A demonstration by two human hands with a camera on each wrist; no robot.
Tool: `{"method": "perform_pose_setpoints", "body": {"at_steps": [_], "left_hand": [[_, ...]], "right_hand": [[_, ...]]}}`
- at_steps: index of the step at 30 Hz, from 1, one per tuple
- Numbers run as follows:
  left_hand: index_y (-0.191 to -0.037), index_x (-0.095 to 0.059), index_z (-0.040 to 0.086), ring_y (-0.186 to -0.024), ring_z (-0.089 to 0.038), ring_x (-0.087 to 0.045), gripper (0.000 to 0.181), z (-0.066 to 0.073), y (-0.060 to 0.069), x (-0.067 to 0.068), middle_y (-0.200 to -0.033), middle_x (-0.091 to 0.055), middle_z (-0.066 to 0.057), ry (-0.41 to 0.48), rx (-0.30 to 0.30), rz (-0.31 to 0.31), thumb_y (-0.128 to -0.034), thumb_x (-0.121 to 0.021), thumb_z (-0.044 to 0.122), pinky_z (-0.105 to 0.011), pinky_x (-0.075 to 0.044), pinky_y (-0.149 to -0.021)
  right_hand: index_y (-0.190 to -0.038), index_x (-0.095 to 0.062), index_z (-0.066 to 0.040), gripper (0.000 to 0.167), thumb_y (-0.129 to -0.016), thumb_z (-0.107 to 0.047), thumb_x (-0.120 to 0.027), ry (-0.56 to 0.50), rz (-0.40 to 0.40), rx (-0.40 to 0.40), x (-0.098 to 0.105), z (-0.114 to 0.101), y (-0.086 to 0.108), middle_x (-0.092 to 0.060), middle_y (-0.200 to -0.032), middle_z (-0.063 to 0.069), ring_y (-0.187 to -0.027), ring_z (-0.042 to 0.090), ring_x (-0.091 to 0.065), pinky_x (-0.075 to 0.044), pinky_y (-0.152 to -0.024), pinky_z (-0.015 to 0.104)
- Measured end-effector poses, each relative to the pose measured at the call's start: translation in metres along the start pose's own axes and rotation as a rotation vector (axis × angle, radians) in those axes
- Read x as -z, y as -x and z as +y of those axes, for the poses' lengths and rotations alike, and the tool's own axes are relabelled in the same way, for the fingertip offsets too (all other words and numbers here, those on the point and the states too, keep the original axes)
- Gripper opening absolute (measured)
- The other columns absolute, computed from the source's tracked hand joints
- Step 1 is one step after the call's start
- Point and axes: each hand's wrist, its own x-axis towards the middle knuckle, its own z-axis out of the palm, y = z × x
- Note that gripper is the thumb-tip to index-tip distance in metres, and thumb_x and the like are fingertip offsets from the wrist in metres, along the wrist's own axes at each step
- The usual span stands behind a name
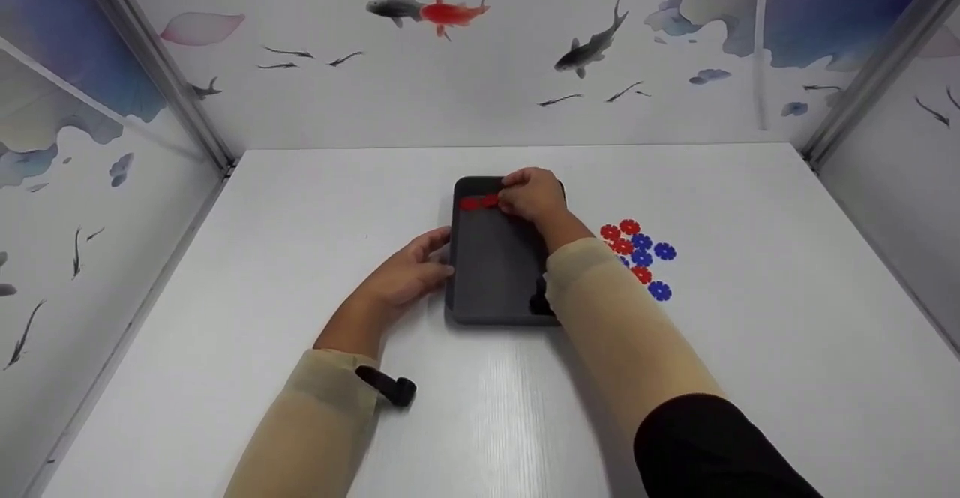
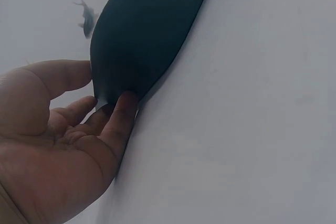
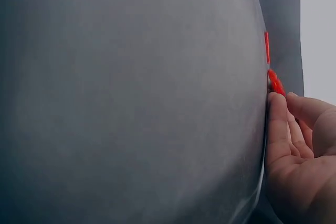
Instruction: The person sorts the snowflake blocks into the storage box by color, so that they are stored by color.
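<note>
A dark grey rectangular tray (image 1: 499, 265) lies on the white table. My left hand (image 1: 409, 269) holds its left edge, thumb and fingertips against the wall, as the left wrist view shows with the tray's side (image 2: 147, 30). Inside the tray's far end, my right hand (image 1: 534, 194) pinches a red plastic disc (image 3: 275, 81) between thumb and fingers. Another red disc (image 1: 470, 202) lies just left of it in the far left corner. The fingers partly cover the pinched disc.
To the right of the tray, several red and blue flower-shaped discs (image 1: 641, 256) lie loose on the table (image 1: 750, 348), some hidden by the right forearm. White panels (image 1: 480, 93) printed with fish and petals enclose the back and sides.
</note>
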Motion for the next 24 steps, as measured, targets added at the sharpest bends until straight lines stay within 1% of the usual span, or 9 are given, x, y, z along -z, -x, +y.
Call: {"method": "perform_pose_setpoints", "body": {"at_steps": [4,6,10,12,14,17,19,21,24], "left_hand": [[-0.167,-0.035,0.017,-0.157,-0.020,-0.044,0.074,0.001,0.002,0.000,-0.176,-0.031,0.002,-0.002,0.000,-0.004,-0.1007,-0.060,-0.002,-0.044,-0.042,-0.126],[-0.167,-0.035,0.017,-0.157,-0.020,-0.044,0.074,0.001,0.003,0.000,-0.176,-0.031,0.003,0.000,0.001,-0.002,-0.1007,-0.061,-0.002,-0.044,-0.042,-0.126],[-0.167,-0.035,0.017,-0.157,-0.020,-0.043,0.074,0.000,0.003,0.000,-0.176,-0.031,0.002,0.000,-0.001,-0.004,-0.1008,-0.061,-0.002,-0.044,-0.042,-0.126],[-0.167,-0.036,0.017,-0.157,-0.020,-0.044,0.073,0.000,0.003,0.000,-0.176,-0.032,0.002,-0.001,-0.003,-0.004,-0.1007,-0.061,-0.002,-0.044,-0.042,-0.126],[-0.167,-0.037,0.017,-0.157,-0.020,-0.045,0.073,-0.001,0.003,0.000,-0.175,-0.033,0.001,-0.003,-0.003,0.000,-0.1005,-0.061,-0.002,-0.044,-0.042,-0.126],[-0.167,-0.037,0.018,-0.156,-0.019,-0.046,0.074,-0.001,0.002,-0.001,-0.175,-0.034,0.002,-0.007,0.003,0.006,-0.1003,-0.062,-0.002,-0.043,-0.043,-0.125],[-0.167,-0.037,0.018,-0.155,-0.019,-0.046,0.074,-0.002,0.001,-0.001,-0.175,-0.034,0.001,-0.005,0.003,0.006,-0.1003,-0.062,-0.002,-0.043,-0.044,-0.125],[-0.167,-0.036,0.018,-0.154,-0.019,-0.048,0.074,-0.001,0.001,-0.001,-0.175,-0.034,0.001,-0.002,0.005,0.007,-0.1001,-0.062,-0.002,-0.043,-0.044,-0.124],[-0.166,-0.037,0.017,-0.152,-0.019,-0.050,0.074,0.000,0.001,0.000,-0.174,-0.035,0.001,0.002,0.006,0.013,-0.0997,-0.062,-0.003,-0.043,-0.045,-0.123]], "right_hand": [[-0.127,-0.074,-0.003,0.033,-0.094,-0.003,-0.074,0.013,-0.006,0.017,0.000,-0.001,0.002,-0.072,-0.123,0.018,-0.095,0.020,-0.076,-0.065,-0.082,0.029],[-0.127,-0.074,-0.003,0.033,-0.095,-0.003,-0.074,0.029,-0.001,0.022,-0.001,-0.001,0.003,-0.072,-0.125,0.019,-0.095,0.020,-0.076,-0.065,-0.083,0.029],[-0.125,-0.075,-0.004,0.028,-0.096,-0.006,-0.073,0.028,0.017,0.004,-0.001,-0.001,0.002,-0.073,-0.121,0.015,-0.094,0.017,-0.075,-0.065,-0.082,0.027],[-0.124,-0.075,-0.004,0.027,-0.097,-0.006,-0.073,-0.020,0.016,-0.016,0.001,-0.002,0.002,-0.072,-0.117,0.013,-0.092,0.016,-0.074,-0.065,-0.082,0.027],[-0.125,-0.074,-0.003,0.028,-0.097,-0.005,-0.074,-0.104,0.003,-0.039,0.003,-0.005,0.002,-0.072,-0.114,0.012,-0.091,0.016,-0.075,-0.065,-0.083,0.028],[-0.128,-0.071,-0.002,0.032,-0.096,-0.004,-0.075,-0.246,-0.031,-0.066,0.012,-0.013,0.004,-0.072,-0.113,0.013,-0.092,0.017,-0.076,-0.066,-0.087,0.030],[-0.128,-0.071,-0.004,0.033,-0.096,-0.006,-0.077,-0.286,-0.046,-0.068,0.021,-0.022,0.007,-0.073,-0.114,0.013,-0.094,0.018,-0.077,-0.065,-0.089,0.031],[-0.128,-0.071,-0.007,0.032,-0.097,-0.010,-0.077,-0.275,-0.058,-0.057,0.032,-0.030,0.012,-0.073,-0.118,0.013,-0.097,0.019,-0.076,-0.065,-0.091,0.031],[-0.128,-0.072,-0.010,0.032,-0.097,-0.016,-0.078,-0.222,-0.079,-0.033,0.050,-0.039,0.021,-0.073,-0.124,0.011,-0.105,0.024,-0.075,-0.064,-0.091,0.031]]}}
